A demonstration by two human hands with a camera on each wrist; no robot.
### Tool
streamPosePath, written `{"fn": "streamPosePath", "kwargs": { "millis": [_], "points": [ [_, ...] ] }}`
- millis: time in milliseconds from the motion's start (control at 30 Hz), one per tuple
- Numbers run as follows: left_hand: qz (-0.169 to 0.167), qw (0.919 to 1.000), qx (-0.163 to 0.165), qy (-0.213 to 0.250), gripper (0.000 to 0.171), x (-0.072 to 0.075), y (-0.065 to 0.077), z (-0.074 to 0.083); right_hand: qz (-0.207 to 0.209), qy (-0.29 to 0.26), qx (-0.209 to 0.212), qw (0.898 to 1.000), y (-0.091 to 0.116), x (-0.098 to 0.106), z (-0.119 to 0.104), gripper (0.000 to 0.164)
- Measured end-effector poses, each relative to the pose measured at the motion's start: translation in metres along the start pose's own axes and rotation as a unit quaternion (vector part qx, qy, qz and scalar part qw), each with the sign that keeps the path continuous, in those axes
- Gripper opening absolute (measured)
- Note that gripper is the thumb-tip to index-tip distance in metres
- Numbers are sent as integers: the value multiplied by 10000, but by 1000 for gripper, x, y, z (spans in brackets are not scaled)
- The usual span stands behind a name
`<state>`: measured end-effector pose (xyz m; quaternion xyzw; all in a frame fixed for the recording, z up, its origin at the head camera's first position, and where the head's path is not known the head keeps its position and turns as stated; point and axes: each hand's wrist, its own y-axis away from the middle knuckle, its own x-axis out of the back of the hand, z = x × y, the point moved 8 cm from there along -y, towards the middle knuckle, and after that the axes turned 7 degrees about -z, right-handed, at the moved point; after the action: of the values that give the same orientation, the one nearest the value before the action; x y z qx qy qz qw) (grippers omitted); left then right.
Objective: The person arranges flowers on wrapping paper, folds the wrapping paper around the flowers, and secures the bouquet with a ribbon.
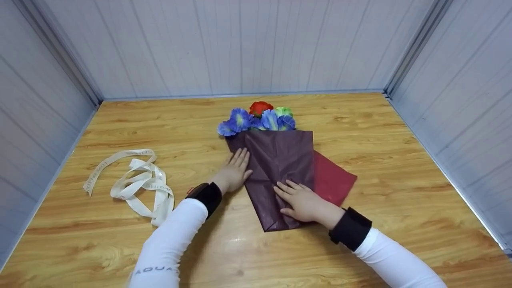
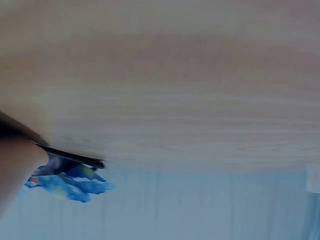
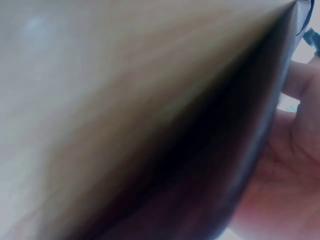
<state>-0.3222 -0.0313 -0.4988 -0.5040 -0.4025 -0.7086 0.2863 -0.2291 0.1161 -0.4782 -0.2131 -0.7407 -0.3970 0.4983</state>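
A bouquet of artificial flowers point(image 1: 240, 119), blue with one red and one pale green bloom, pokes out of the top of dark purple wrapping paper point(image 1: 266, 156). A red corner of the paper point(image 1: 332, 176) sticks out on the right. My left hand point(image 1: 234, 170) rests with straight fingers on the paper's left edge. Lower down, my right hand point(image 1: 300, 200) lies spread over the front of the wrap. In the left wrist view the blue petals point(image 2: 75, 185) show beyond the hand. The right wrist view has the dark paper edge point(image 3: 240, 165) beside my palm. The stems are hidden.
A loose cream ribbon point(image 1: 140, 186) with printed lettering lies in loops left of the bouquet on the wooden table point(image 1: 400, 224). Pale panel walls point(image 1: 240, 48) stand along the back and both sides.
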Motion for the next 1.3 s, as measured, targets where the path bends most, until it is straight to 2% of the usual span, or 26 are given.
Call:
{"fn": "streamPosePath", "kwargs": {
  "millis": [233,400,500,700,833,1000,1133,1300],
  "points": [
    [-88,9929,-1129,-364,65,-16,33,45,-56,24,-9,10000,-3,-2,0,61],
    [-196,9831,-1597,-875,73,-27,48,71,-71,10,-48,10000,-4,-3,0,61],
    [-257,9801,-1604,-1141,81,-29,52,78,-66,-34,-23,10000,-4,-3,0,61],
    [-352,9839,-1393,-1062,105,-31,53,82,-104,-155,43,9998,-4,-4,2,61],
    [-396,9839,-1328,-1126,113,-32,53,84,-203,-212,68,9995,-3,-5,3,62],
    [-532,9824,-1249,-1280,118,-34,50,86,-456,-277,60,9986,-2,-6,6,63],
    [-589,9820,-1203,-1334,120,-33,50,87,-579,-312,-101,9978,-5,-4,19,66],
    [-639,9829,-1335,-1096,110,-32,51,89,-528,-481,-359,9968,-15,1,40,68]
  ]
}}
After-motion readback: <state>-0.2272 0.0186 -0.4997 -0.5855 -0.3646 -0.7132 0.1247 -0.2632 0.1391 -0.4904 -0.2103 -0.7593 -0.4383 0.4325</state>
